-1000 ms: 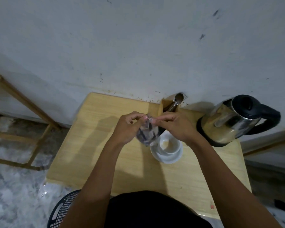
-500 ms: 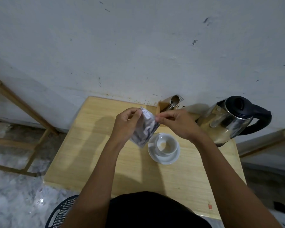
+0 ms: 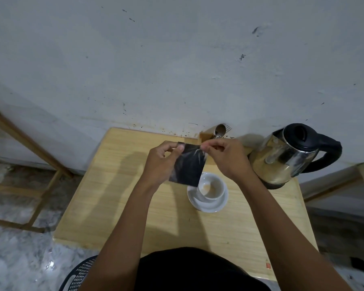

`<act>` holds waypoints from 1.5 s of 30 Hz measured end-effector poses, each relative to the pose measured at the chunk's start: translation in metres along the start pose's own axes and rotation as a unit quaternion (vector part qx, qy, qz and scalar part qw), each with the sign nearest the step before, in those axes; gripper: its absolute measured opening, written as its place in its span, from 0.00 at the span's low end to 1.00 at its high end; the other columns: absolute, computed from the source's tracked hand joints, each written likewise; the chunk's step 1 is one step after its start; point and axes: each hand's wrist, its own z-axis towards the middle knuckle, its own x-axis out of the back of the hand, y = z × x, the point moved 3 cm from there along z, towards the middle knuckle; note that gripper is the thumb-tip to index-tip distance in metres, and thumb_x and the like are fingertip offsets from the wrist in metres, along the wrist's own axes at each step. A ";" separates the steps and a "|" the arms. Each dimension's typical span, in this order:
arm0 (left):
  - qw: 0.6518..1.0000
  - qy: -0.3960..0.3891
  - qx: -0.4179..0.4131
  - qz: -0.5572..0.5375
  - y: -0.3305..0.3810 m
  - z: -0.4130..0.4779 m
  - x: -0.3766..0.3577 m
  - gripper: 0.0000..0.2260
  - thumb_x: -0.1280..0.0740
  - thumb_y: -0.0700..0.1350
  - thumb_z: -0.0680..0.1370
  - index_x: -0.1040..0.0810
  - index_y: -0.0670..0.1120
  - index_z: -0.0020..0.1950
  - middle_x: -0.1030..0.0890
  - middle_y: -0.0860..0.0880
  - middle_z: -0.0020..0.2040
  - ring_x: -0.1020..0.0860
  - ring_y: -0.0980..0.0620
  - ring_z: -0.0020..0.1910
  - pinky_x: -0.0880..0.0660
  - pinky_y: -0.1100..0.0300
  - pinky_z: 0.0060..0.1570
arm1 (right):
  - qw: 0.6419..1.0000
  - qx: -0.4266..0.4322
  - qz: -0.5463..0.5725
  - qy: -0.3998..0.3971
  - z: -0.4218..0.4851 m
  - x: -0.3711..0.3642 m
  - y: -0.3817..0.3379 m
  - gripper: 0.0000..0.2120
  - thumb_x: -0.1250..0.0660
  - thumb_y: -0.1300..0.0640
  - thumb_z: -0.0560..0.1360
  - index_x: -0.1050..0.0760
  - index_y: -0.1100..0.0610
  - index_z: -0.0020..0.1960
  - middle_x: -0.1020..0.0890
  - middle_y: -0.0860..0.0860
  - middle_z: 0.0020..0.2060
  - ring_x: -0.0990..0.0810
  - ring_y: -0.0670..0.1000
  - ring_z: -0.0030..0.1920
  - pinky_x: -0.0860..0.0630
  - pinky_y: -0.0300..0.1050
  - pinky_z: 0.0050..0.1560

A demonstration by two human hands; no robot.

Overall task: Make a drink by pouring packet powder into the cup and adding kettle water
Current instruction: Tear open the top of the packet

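Note:
A dark, shiny powder packet [image 3: 188, 164] hangs upright above the table, held by both hands at its top edge. My left hand [image 3: 162, 162] pinches the top left corner; my right hand [image 3: 225, 158] pinches the top right corner. Just below and right of the packet a white cup [image 3: 211, 187] stands on a white saucer [image 3: 206, 204]; a little light powder lies in its bottom. A steel kettle [image 3: 286, 156] with a black lid and handle stands at the table's right, behind my right hand.
The small wooden table [image 3: 114, 196] stands against a grey wall. A wooden holder with a spoon and fork [image 3: 220, 131] sits at the back edge. A wooden frame [image 3: 29, 143] is to the left, a dark perforated stool [image 3: 78, 276] below.
The packet has been raised and flattened out, from crumpled over the cup to hanging straight between both hands. The view has shifted slightly.

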 end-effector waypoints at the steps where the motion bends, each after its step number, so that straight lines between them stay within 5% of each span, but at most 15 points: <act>1: 1.000 -0.006 0.001 -0.002 0.000 0.000 -0.002 0.06 0.34 0.49 0.77 0.17 0.50 0.49 0.16 0.52 0.47 0.20 0.59 0.46 0.27 0.72 0.40 | 1.000 0.002 0.001 0.005 0.000 0.001 0.000 0.03 0.28 0.52 0.75 0.16 0.46 0.46 0.15 0.42 0.40 0.18 0.45 0.42 0.20 0.45 0.48; 4: 1.000 0.010 0.007 -0.007 0.002 0.000 -0.001 0.06 0.34 0.49 0.77 0.17 0.51 0.48 0.16 0.53 0.45 0.20 0.60 0.43 0.27 0.71 0.41 | 0.999 0.032 0.009 -0.043 -0.005 -0.001 -0.007 0.04 0.27 0.54 0.74 0.18 0.44 0.44 0.16 0.40 0.38 0.19 0.41 0.41 0.23 0.36 0.44; 7: 1.000 -0.002 0.003 -0.004 0.006 -0.001 0.001 0.07 0.34 0.49 0.77 0.17 0.50 0.49 0.16 0.53 0.45 0.20 0.64 0.41 0.27 0.75 0.37 | 0.999 0.028 -0.029 0.013 -0.002 0.009 -0.004 0.02 0.29 0.50 0.75 0.18 0.47 0.47 0.19 0.38 0.37 0.22 0.40 0.40 0.25 0.38 0.44; 10: 0.999 -0.031 -0.002 0.008 0.009 -0.003 -0.003 0.07 0.34 0.49 0.77 0.17 0.50 0.48 0.15 0.51 0.45 0.18 0.59 0.45 0.24 0.69 0.41 | 0.994 0.050 -0.098 -0.013 0.002 0.012 -0.010 0.07 0.30 0.48 0.75 0.18 0.47 0.53 0.22 0.36 0.36 0.24 0.40 0.41 0.26 0.40 0.45; 15: 0.998 -0.064 -0.015 0.017 0.013 -0.007 -0.007 0.08 0.36 0.48 0.78 0.17 0.50 0.51 0.14 0.50 0.47 0.17 0.53 0.49 0.22 0.60 0.49 | 0.982 0.060 -0.173 -0.044 0.003 0.011 -0.019 0.05 0.32 0.47 0.76 0.17 0.45 0.47 0.22 0.37 0.35 0.22 0.41 0.39 0.24 0.43 0.42; 19: 0.998 -0.048 -0.016 0.024 0.016 -0.008 -0.005 0.09 0.37 0.46 0.79 0.16 0.51 0.47 0.14 0.48 0.47 0.18 0.53 0.48 0.24 0.63 0.49 | 0.989 0.056 -0.122 -0.064 0.004 0.010 -0.019 0.05 0.32 0.51 0.77 0.18 0.48 0.45 0.21 0.39 0.34 0.23 0.40 0.35 0.26 0.41 0.41; 24: 0.993 -0.066 -0.052 0.081 0.022 -0.012 -0.004 0.10 0.37 0.46 0.79 0.19 0.56 0.41 0.16 0.55 0.41 0.20 0.58 0.45 0.26 0.71 0.45 | 0.977 0.105 -0.151 -0.106 0.011 0.007 -0.034 0.10 0.32 0.48 0.76 0.19 0.45 0.57 0.20 0.35 0.41 0.20 0.45 0.45 0.22 0.44 0.48; 28: 0.985 -0.066 -0.072 0.140 0.024 -0.011 -0.003 0.09 0.37 0.47 0.79 0.17 0.50 0.46 0.16 0.53 0.42 0.20 0.57 0.45 0.27 0.66 0.45 | 0.955 0.134 -0.234 -0.126 0.017 0.006 -0.047 0.05 0.30 0.48 0.75 0.17 0.43 0.50 0.17 0.40 0.43 0.21 0.44 0.45 0.22 0.46 0.48; 33: 0.986 0.003 -0.097 0.132 0.031 -0.009 0.000 0.07 0.34 0.46 0.77 0.16 0.48 0.50 0.18 0.59 0.40 0.22 0.69 0.40 0.28 0.78 0.41 | 0.945 0.160 -0.265 -0.109 0.023 0.008 -0.059 0.06 0.29 0.48 0.75 0.17 0.46 0.50 0.16 0.42 0.44 0.22 0.42 0.42 0.24 0.42 0.46; 45: 0.982 -0.010 -0.110 0.153 0.037 -0.012 0.002 0.07 0.36 0.45 0.78 0.18 0.51 0.44 0.18 0.58 0.37 0.22 0.65 0.37 0.29 0.77 0.38 | 0.928 0.192 -0.292 -0.130 0.021 0.008 -0.068 0.06 0.30 0.49 0.76 0.18 0.48 0.50 0.24 0.37 0.35 0.24 0.41 0.38 0.25 0.43 0.42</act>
